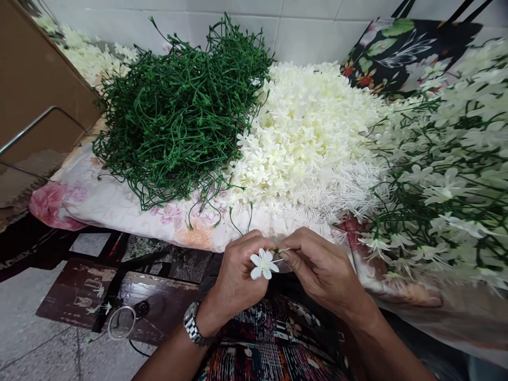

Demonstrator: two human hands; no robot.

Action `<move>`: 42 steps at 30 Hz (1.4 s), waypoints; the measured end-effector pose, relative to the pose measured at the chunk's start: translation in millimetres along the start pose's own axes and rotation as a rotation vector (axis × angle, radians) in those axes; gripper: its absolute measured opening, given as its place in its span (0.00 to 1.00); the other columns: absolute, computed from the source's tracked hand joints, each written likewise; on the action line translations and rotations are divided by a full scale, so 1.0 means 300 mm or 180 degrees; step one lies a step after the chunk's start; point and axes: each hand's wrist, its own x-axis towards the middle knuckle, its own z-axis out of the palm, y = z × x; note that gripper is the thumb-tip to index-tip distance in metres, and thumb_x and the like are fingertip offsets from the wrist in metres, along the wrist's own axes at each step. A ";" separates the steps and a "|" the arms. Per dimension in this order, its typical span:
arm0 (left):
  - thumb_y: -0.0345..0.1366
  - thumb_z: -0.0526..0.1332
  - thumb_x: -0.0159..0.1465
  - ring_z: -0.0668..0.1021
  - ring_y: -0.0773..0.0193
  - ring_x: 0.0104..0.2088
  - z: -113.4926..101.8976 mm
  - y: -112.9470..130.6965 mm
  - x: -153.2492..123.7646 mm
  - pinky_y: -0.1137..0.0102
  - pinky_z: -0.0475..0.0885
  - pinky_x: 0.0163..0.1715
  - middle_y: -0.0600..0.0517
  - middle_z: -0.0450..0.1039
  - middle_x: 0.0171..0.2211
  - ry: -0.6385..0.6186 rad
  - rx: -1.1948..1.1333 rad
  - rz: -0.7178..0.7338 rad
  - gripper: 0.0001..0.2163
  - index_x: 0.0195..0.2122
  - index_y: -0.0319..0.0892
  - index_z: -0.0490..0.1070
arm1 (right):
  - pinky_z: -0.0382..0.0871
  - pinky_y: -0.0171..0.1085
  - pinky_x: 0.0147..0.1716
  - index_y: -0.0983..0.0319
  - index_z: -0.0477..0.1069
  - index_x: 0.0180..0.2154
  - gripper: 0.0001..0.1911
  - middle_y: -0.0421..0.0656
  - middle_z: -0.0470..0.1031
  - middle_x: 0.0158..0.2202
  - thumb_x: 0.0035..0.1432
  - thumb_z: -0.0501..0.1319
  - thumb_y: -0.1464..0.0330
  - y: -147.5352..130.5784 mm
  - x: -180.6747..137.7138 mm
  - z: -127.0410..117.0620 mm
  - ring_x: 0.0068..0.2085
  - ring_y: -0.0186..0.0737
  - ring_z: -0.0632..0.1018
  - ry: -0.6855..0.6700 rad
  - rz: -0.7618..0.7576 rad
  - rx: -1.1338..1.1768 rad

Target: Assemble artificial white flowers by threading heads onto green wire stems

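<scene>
My left hand [244, 272] is closed, fingers curled, with a white artificial flower [262, 264] facing outward at its front. Close beside it, my right hand [323, 264] pinches thumb against forefinger at a small green stem tip [277, 250], where fine white strands show. The rest of that stem is hidden by the fingers. Beyond the hands lies a tangled heap of green plastic stems [178, 114]. To its right are a pile of loose white petals [305, 127] and a bundle of thin white stamens [341, 190].
Finished-looking flower sprays [448, 185] crowd the right side. A floral cloth [130, 211] covers the work surface. A cardboard box [43, 79] stands at left, and a dark floral bag [408, 55] leans at the back. Below left are a brown wooden board [159, 296] and a tape roll [121, 323].
</scene>
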 end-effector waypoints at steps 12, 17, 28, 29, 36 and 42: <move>0.21 0.56 0.53 0.67 0.70 0.21 -0.009 0.004 0.004 0.75 0.61 0.21 0.56 0.64 0.19 0.0027 -0.0164 -0.0115 0.08 0.24 0.40 0.69 | 0.67 0.32 0.26 0.63 0.68 0.33 0.04 0.41 0.70 0.27 0.59 0.55 0.74 -0.014 0.000 -0.017 0.28 0.33 0.72 0.0068 0.0153 0.0011; 0.22 0.55 0.54 0.66 0.70 0.21 -0.014 0.008 0.004 0.75 0.60 0.21 0.56 0.63 0.20 -0.0086 -0.0194 -0.0125 0.08 0.24 0.39 0.69 | 0.66 0.33 0.26 0.63 0.67 0.32 0.04 0.41 0.69 0.26 0.59 0.55 0.75 -0.010 -0.003 -0.017 0.29 0.34 0.71 0.0033 0.0007 -0.0066; 0.21 0.51 0.50 0.62 0.70 0.20 0.011 0.001 -0.009 0.74 0.55 0.20 0.58 0.56 0.18 -0.0008 0.0154 0.0016 0.08 0.21 0.41 0.61 | 0.65 0.34 0.26 0.63 0.66 0.31 0.08 0.42 0.68 0.24 0.57 0.53 0.80 -0.015 0.009 -0.005 0.28 0.35 0.68 0.0067 -0.0357 -0.0386; 0.21 0.51 0.50 0.61 0.70 0.20 0.012 0.001 -0.010 0.74 0.54 0.20 0.58 0.55 0.18 0.0007 0.0178 0.0024 0.08 0.21 0.41 0.61 | 0.65 0.34 0.26 0.64 0.66 0.31 0.08 0.42 0.68 0.24 0.57 0.53 0.80 -0.015 0.009 -0.003 0.28 0.35 0.68 0.0078 -0.0353 -0.0375; 0.20 0.51 0.49 0.60 0.70 0.19 0.013 -0.002 -0.012 0.74 0.53 0.19 0.58 0.53 0.17 -0.0013 0.0299 0.0073 0.09 0.20 0.42 0.58 | 0.64 0.34 0.25 0.63 0.66 0.30 0.09 0.41 0.67 0.24 0.57 0.52 0.80 -0.015 0.011 0.005 0.27 0.34 0.66 0.0067 -0.0335 -0.0350; 0.20 0.50 0.47 0.60 0.70 0.20 0.011 -0.011 -0.014 0.74 0.53 0.20 0.58 0.53 0.18 -0.0046 0.0367 0.0152 0.09 0.20 0.42 0.57 | 0.63 0.34 0.26 0.63 0.65 0.29 0.10 0.42 0.67 0.24 0.58 0.51 0.80 -0.005 0.013 0.003 0.28 0.35 0.66 -0.0122 -0.0270 -0.0373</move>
